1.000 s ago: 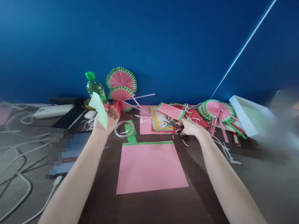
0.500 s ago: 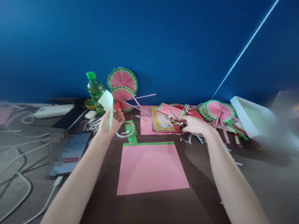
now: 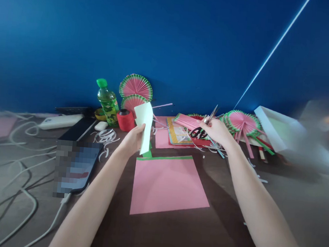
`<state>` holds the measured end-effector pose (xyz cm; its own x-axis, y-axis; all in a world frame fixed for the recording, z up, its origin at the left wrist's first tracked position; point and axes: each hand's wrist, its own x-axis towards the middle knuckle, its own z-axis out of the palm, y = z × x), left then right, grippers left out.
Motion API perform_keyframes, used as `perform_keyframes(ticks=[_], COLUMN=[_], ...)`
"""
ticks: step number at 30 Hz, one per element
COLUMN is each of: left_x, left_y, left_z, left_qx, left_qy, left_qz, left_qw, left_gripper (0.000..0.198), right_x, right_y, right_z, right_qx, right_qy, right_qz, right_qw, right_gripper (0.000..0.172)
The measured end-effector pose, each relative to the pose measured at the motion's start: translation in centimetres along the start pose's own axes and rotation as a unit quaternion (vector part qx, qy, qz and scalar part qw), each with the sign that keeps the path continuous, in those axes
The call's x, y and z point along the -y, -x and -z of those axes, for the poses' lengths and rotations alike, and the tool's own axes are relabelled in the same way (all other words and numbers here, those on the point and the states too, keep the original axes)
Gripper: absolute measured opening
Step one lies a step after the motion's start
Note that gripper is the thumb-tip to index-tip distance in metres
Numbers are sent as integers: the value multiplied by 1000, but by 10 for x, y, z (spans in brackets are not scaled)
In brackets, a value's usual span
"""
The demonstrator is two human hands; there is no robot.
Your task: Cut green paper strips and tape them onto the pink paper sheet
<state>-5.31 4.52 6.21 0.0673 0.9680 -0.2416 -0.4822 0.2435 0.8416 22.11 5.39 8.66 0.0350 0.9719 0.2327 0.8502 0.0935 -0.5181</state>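
Note:
My left hand [image 3: 134, 139] is closed on a curled strip of pale green paper [image 3: 146, 127], held upright above the table. In my right hand [image 3: 214, 129] is a pair of scissors [image 3: 199, 132], black handles hanging below the fingers and metal blades pointing up. A pink paper sheet [image 3: 170, 187] with a green strip along its far edge lies flat between my forearms. Part of a green paper piece [image 3: 148, 153] shows behind the left hand. Just left of the right hand rests a folded pink pleated paper [image 3: 188, 121].
Pink and green pleated fans [image 3: 135, 88] lean on the blue wall, with more fans [image 3: 241, 122] at right. A green bottle [image 3: 108, 103], red roll [image 3: 126, 121], phone [image 3: 81, 170], white cables [image 3: 28, 200], paper scraps [image 3: 106, 135] and white box [image 3: 278, 124] surround the workspace.
My left hand has moved right with the pale green paper, uncovering the red roll. My right hand has lifted the scissors from the pile, and the blades now point up.

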Motion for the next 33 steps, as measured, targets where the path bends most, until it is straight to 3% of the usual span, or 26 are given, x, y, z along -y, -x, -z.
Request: perform_keyframes(ticks=[6,10,14,19,25,26,28,30,32,33], left_x=[26,42,44,42,35,33,27,21,16,14], left_y=[3,6,11,10,5,3,0,-2,-3,-2], left_z=[-10,-20,-24,-22,-16,-14,-11,-8,-7,-7], left_qx=[158,188,197,192,140,127,99,71,46,34], left_qy=[-55,-49,-49,-68,-83,-82,-74,-58,-41,-33], left_qz=[4,33,48,65,48,40,17,-17,-55,-71], left_qw=[986,980,978,977,985,988,992,996,997,996], left_gripper=[16,17,19,17,12,12,12,13,14,14], right_x=[21,34,39,33,15,10,-1,-11,-16,-15], right_y=[5,9,11,4,-8,-10,-12,-13,-11,-10], right_z=[-8,-26,-42,-51,-46,-44,-42,-40,-40,-40], right_qx=[80,101,107,36,-135,-159,-171,-81,9,20], right_qy=[-72,-127,-241,-383,-506,-486,-391,-241,-104,-54], right_qz=[9,17,-17,-82,-123,-119,-90,-43,-14,-8], right_qw=[994,987,964,919,843,851,900,966,994,998], right_gripper=[46,46,37,31,34,34,34,31,22,19])
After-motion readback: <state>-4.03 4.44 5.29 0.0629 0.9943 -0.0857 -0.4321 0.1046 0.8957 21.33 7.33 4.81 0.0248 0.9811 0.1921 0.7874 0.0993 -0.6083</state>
